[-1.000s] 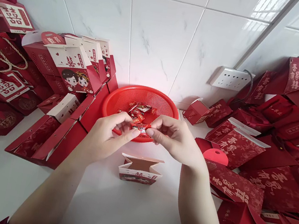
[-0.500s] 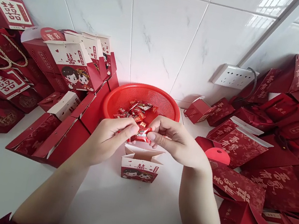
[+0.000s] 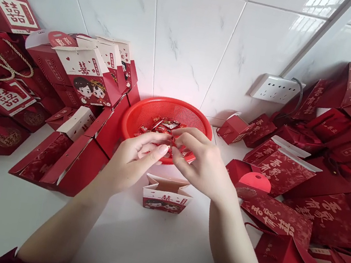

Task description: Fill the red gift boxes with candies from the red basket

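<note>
Over the front rim of a red plastic basket [image 3: 134, 115], my left hand [image 3: 139, 154] and my right hand [image 3: 199, 160] meet fingertip to fingertip. Between them is a small red wrapped candy [image 3: 170, 145], mostly covered by the fingers; thumb and fingers of each hand pinch it. More wrapped candies [image 3: 163, 125] lie in the basket behind the hands. Just below the hands, a small red and white box [image 3: 164, 204] with two cartoon faces stands upright on the white table, its top flaps raised and apart.
Red gift boxes [image 3: 91, 85] are stacked at the left, some with rope handles. Many patterned red boxes [image 3: 286, 169] crowd the right side. A white power strip [image 3: 276, 89] is on the tiled wall [image 3: 193, 30] behind.
My right hand has turned palm-down and moved slightly left over the candy. The candy's printed front, seen before, is now mostly hidden and the wrapper looks turned.
</note>
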A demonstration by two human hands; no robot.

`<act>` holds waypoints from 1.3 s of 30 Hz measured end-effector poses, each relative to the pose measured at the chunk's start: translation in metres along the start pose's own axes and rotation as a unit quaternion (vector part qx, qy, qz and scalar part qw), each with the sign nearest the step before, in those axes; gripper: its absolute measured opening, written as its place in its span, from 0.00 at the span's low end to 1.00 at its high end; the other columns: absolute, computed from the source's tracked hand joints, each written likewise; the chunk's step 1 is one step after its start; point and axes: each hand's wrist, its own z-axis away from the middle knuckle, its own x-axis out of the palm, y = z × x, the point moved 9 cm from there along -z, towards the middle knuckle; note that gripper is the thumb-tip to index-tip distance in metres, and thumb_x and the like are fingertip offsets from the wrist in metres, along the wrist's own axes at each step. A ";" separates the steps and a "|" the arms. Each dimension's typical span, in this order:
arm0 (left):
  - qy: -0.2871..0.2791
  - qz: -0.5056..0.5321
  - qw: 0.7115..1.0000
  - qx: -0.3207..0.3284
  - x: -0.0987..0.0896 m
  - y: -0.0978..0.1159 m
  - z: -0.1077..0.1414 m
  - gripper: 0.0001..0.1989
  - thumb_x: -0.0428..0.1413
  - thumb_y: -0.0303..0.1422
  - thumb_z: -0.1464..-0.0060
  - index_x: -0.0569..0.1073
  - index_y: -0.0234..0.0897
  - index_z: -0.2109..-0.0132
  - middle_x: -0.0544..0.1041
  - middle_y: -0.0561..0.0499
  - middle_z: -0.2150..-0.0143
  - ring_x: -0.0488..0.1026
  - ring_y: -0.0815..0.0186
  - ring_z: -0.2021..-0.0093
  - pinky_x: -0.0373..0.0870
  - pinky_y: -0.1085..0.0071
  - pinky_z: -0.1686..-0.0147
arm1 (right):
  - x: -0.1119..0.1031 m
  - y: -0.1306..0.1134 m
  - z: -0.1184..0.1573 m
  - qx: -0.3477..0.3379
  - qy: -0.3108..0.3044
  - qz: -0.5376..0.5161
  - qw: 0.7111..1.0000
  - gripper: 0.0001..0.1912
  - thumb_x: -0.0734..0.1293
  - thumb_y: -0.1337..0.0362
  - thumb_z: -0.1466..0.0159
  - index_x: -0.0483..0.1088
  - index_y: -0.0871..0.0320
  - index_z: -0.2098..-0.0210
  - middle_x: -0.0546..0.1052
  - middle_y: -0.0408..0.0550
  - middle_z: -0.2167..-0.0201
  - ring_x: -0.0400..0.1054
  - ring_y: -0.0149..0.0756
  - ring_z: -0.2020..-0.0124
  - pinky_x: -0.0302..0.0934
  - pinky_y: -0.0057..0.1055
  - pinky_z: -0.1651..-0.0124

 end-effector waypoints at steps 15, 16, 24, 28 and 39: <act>-0.010 0.132 0.990 -0.046 -0.018 -0.013 -0.012 0.19 0.62 0.35 0.42 0.76 0.43 0.43 0.78 0.44 0.44 0.76 0.58 0.46 0.78 0.65 0.50 | -0.003 0.003 -0.005 -0.018 0.003 -0.114 0.993 0.11 0.63 0.66 0.30 0.70 0.55 0.50 0.74 0.51 0.45 0.68 0.40 0.43 0.66 0.39 0.45; -0.011 0.118 0.992 -0.043 -0.018 -0.012 -0.011 0.20 0.63 0.35 0.43 0.76 0.43 0.44 0.79 0.44 0.46 0.77 0.58 0.48 0.78 0.65 0.50 | -0.005 0.009 -0.006 0.009 0.015 -0.125 0.992 0.11 0.63 0.65 0.30 0.70 0.55 0.49 0.75 0.51 0.47 0.70 0.40 0.46 0.67 0.37 0.48; -0.052 0.007 0.999 -0.004 -0.004 0.001 -0.008 0.17 0.63 0.33 0.45 0.73 0.39 0.49 0.76 0.46 0.48 0.75 0.60 0.48 0.74 0.63 0.46 | 0.012 0.026 -0.006 0.080 -0.041 -0.212 0.973 0.07 0.66 0.62 0.32 0.75 0.57 0.60 0.79 0.45 0.64 0.73 0.31 0.65 0.67 0.28 0.61; -0.103 -0.055 0.993 -0.016 0.003 -0.002 -0.004 0.21 0.63 0.36 0.46 0.68 0.41 0.48 0.70 0.45 0.43 0.72 0.58 0.44 0.73 0.61 0.47 | -0.004 0.028 -0.003 0.069 -0.016 -0.162 0.984 0.06 0.67 0.62 0.33 0.74 0.57 0.64 0.79 0.45 0.66 0.71 0.32 0.67 0.64 0.28 0.64; -0.253 -0.237 0.936 -0.064 0.026 -0.027 0.004 0.16 0.51 0.41 0.39 0.74 0.38 0.72 0.67 0.55 0.77 0.63 0.68 0.75 0.56 0.72 0.75 | -0.009 -0.017 0.016 -0.078 -0.149 -0.109 0.980 0.04 0.67 0.66 0.32 0.75 0.55 0.61 0.78 0.47 0.67 0.70 0.34 0.68 0.62 0.32 0.65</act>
